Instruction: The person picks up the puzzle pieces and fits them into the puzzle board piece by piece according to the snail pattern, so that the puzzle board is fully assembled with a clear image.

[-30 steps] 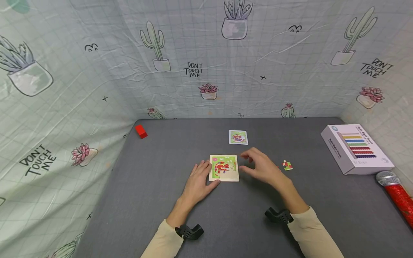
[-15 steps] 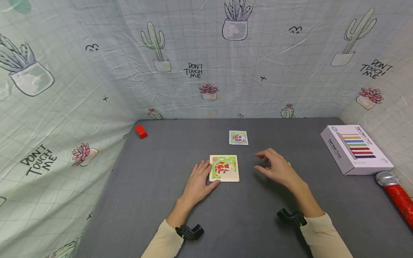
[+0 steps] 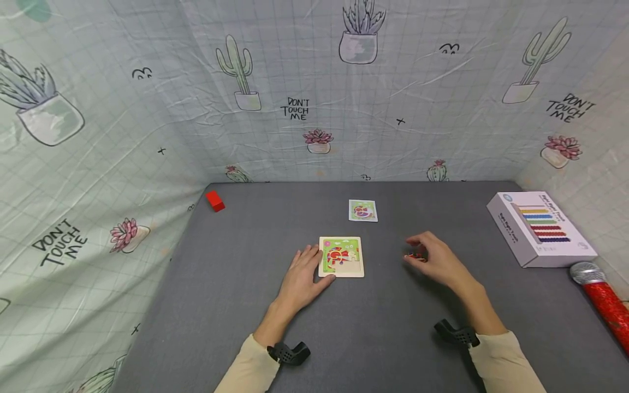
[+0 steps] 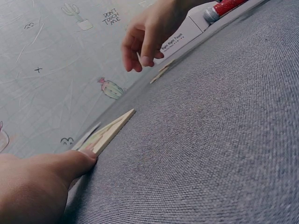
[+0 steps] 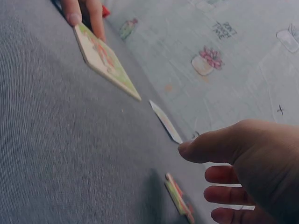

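A square wooden jigsaw board [image 3: 349, 267] with a partly filled red and green picture lies flat at the middle of the table. My left hand [image 3: 301, 277] rests against its left side, fingers extended and thumb touching the lower edge. To the right, my right hand [image 3: 442, 265] hovers with thumb and fingers apart over loose jigsaw pieces [image 5: 177, 196]. In the left wrist view a small gap shows between its fingertips and the pieces [image 4: 162, 71]. From the head view the hand mostly hides them.
A small picture card [image 3: 363, 210] lies beyond the board. A red block [image 3: 215, 201] sits at the far left corner. On the right are a white box [image 3: 543, 229] and a red microphone [image 3: 606, 300]. A printed curtain [image 3: 314, 71] hangs around the table.
My right hand has moved from beside the board rightward to over the loose jigsaw pieces, which it now mostly covers. The left hand and the board have stayed put.
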`<state>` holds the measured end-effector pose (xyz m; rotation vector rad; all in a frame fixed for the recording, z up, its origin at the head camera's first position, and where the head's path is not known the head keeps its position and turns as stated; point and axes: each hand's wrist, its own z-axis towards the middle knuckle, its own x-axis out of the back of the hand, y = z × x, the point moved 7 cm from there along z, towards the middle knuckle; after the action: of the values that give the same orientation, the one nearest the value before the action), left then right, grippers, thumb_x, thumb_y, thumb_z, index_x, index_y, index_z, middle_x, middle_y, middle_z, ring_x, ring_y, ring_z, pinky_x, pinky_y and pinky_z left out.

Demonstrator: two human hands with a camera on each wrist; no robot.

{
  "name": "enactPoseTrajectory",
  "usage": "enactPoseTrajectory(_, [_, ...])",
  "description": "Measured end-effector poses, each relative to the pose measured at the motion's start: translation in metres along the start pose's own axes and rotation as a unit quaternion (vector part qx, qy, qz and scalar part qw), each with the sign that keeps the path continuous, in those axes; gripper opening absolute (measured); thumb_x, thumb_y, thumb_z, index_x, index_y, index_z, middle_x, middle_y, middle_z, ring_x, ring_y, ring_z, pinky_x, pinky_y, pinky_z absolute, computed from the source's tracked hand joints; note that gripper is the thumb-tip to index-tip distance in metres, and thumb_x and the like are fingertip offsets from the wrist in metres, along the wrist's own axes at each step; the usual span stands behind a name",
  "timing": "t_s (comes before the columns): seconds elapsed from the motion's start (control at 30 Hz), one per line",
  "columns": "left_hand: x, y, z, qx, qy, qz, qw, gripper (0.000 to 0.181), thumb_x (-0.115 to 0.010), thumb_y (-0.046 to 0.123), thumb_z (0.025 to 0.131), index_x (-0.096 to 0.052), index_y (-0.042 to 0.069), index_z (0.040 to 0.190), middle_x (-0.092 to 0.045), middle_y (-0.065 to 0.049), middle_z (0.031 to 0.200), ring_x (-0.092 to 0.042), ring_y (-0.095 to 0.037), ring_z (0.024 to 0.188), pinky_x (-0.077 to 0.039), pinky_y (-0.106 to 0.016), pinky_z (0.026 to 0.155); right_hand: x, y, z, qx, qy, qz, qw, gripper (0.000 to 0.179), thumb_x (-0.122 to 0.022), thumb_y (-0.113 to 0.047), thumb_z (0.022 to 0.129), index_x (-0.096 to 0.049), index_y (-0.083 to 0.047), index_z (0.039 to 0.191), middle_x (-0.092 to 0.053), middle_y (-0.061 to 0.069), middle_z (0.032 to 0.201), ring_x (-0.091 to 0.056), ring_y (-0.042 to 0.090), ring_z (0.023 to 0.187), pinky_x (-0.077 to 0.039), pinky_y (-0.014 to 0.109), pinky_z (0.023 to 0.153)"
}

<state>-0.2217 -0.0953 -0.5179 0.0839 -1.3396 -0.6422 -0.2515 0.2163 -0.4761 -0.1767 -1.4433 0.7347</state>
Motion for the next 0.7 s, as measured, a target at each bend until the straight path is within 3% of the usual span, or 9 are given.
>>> enactPoseTrajectory(0.2, [-0.001, 0.0, 0.0, 0.0, -0.001, 0.001, 1.0, 0.072, -0.07, 0.048, 0.09, -0.054, 0.002, 0.143, -0.052, -0.015, 0.151, -0.043, -0.032, 0.146, -0.03, -0.051, 0.123, 0.001, 0.013, -0.004, -0.011, -0.006, -0.015, 0.9998, 0.039, -0.078, -0.016, 0.087, -0.065, 0.001, 0.12, -0.064, 0.013, 0.106, -0.061, 0.023, 0.091, -0.053, 0.041, 0.077])
enactPoseTrajectory(0.47, [-0.001, -0.001, 0.0, 0.002, -0.002, 0.0, 1.0, 0.072, -0.069, 0.048, 0.09, -0.053, 0.002, 0.144, -0.051, -0.015, 0.151, -0.042, -0.032, 0.146, -0.029, -0.05, 0.124, 0.002, 0.017, -0.006, 0.012, -0.016, -0.037, 0.9991, 0.033, -0.078, -0.011, 0.085, -0.069, 0.002, 0.114, -0.067, 0.011, 0.098, -0.057, 0.016, 0.079, -0.048, 0.031, 0.066])
enactPoseTrajectory(0.7, [-0.002, -0.001, -0.001, 0.003, -0.003, 0.0, 1.0, 0.072, -0.069, 0.048, 0.09, -0.053, 0.002, 0.144, -0.051, -0.014, 0.151, -0.041, -0.031, 0.147, -0.029, -0.05, 0.124, 0.0, 0.019, -0.006, 0.005, -0.02, -0.037, 0.9991, 0.033, -0.077, -0.011, 0.085, -0.069, 0.003, 0.115, -0.066, 0.012, 0.099, -0.054, 0.015, 0.08, -0.045, 0.03, 0.067])
